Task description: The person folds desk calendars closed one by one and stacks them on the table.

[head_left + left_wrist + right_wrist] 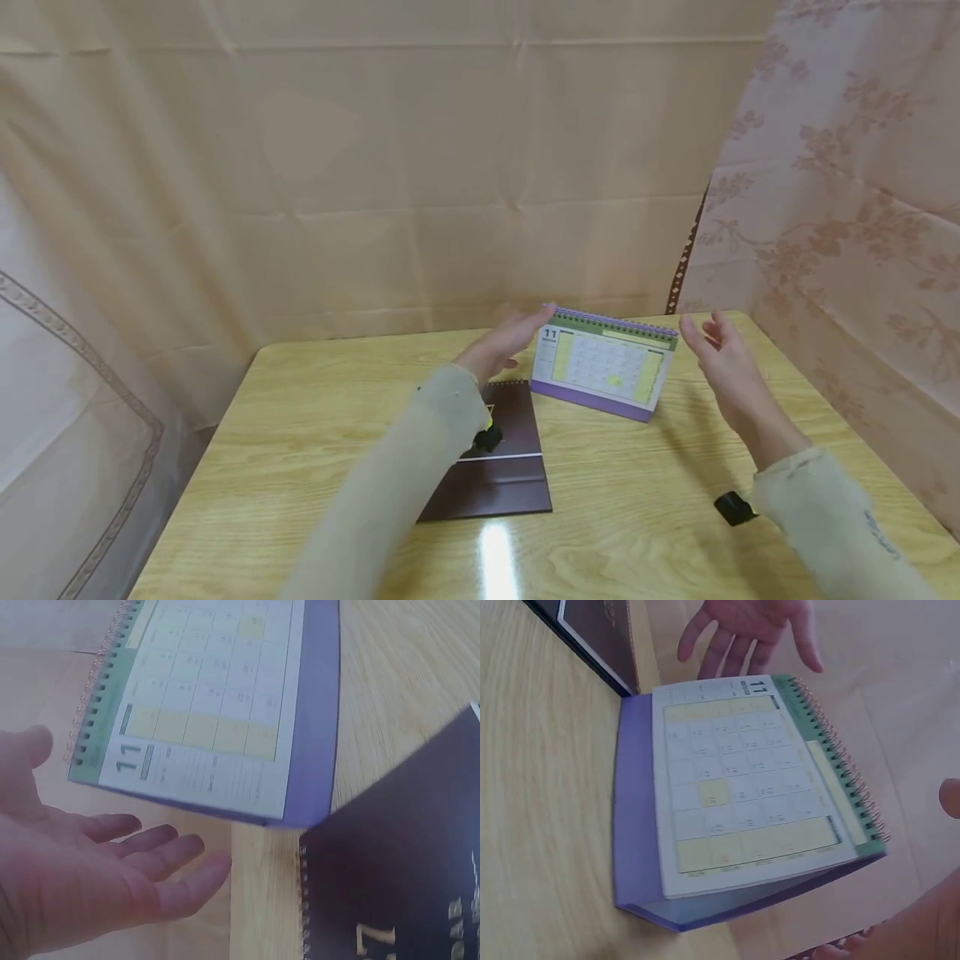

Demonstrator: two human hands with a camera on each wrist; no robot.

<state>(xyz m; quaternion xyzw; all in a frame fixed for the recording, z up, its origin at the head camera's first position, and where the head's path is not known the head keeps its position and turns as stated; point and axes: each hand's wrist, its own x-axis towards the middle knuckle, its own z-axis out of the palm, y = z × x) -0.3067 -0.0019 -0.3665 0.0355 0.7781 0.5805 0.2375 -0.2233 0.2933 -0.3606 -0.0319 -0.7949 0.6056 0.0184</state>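
A spiral-bound desk calendar (600, 367) with a purple stand stands tent-like on the table, its page marked 11 facing me. In the head view, my left hand (508, 340) is by its upper left corner. The left wrist view shows that hand (112, 862) with fingers loosely extended, holding nothing and apart from the calendar (202, 697). Off the calendar's right end is my right hand (735, 379), fingers relaxed with nothing in them. In the right wrist view, its thumb (951, 797) shows at the edge, apart from the calendar (735, 772).
A dark brown spiral-bound booklet (517, 483) with gold lettering lies left of the calendar, partly hidden by my left sleeve. The wooden table (300, 417) ends at a beige curtain (375, 167) behind. Flowered cloth (847, 208) hangs along the right.
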